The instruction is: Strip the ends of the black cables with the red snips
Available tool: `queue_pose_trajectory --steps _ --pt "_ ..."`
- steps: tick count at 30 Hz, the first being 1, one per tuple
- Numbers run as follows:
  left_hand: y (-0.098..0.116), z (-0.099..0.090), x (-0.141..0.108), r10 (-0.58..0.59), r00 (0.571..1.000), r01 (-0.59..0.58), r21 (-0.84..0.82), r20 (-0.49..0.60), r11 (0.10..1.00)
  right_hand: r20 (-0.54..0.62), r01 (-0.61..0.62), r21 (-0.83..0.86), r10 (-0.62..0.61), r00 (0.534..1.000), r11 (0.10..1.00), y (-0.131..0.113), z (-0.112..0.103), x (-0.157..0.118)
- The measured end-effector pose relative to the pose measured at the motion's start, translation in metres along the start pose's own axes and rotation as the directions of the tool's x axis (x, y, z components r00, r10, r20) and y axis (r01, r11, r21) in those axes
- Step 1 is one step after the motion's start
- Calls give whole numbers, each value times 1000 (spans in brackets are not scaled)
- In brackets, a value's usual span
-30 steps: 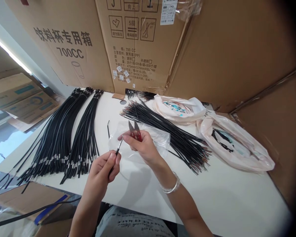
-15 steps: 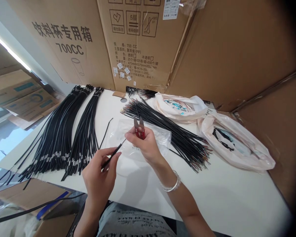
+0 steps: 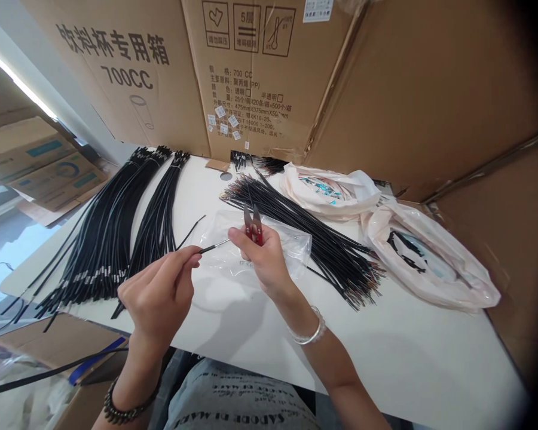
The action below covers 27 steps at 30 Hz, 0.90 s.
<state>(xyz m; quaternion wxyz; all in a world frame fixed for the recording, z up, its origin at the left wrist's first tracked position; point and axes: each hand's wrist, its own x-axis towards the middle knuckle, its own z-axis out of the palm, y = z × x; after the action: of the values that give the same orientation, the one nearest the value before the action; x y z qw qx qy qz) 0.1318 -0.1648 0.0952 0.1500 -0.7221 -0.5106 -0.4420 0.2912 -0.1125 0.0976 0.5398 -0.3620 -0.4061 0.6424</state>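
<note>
A black cable [image 3: 208,248] is pinched near its end by my left hand [image 3: 164,292], and its thin pale tip reaches the fingers of my right hand [image 3: 264,254]. Red-handled snips [image 3: 253,227] are held in my right hand, their two dark blades pointing up and apart. Finger and thumb of that hand close at the cable's tip. Beneath the hands lies a clear plastic bag [image 3: 291,242]. Bundled black cables [image 3: 314,239] rest just right of it, with copper-coloured ends.
More black cable bundles [image 3: 112,221] cover the left of the white table [image 3: 385,358]. Two pale bags [image 3: 332,194] with scraps sit at the back right. Large cardboard boxes [image 3: 269,89] stand behind. One loose cable [image 3: 190,232] lies left of the clear bag.
My left hand has moved left and turned over, now knuckles up, its grip on the cable close to the tip. My right hand stays nearly in place. The view has shifted slightly.
</note>
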Motion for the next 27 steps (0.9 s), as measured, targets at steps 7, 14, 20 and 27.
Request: queue_pose_trajectory --steps 7,14,20,27 --pt "-1 -6 7 -206 963 229 -120 174 966 3 36 -42 -36 999 998 2 -3 -1" --pt "-5 -7 8 -337 896 413 -260 290 873 71 103 -43 -100 992 994 0 -4 -4" --pt "-9 -8 7 -371 884 445 -265 285 855 77 226 -284 -213 974 932 -10 -8 -11" --pt "-15 -12 6 -372 890 431 -219 263 875 262 469 -839 -551 793 276 -32 -20 -28"
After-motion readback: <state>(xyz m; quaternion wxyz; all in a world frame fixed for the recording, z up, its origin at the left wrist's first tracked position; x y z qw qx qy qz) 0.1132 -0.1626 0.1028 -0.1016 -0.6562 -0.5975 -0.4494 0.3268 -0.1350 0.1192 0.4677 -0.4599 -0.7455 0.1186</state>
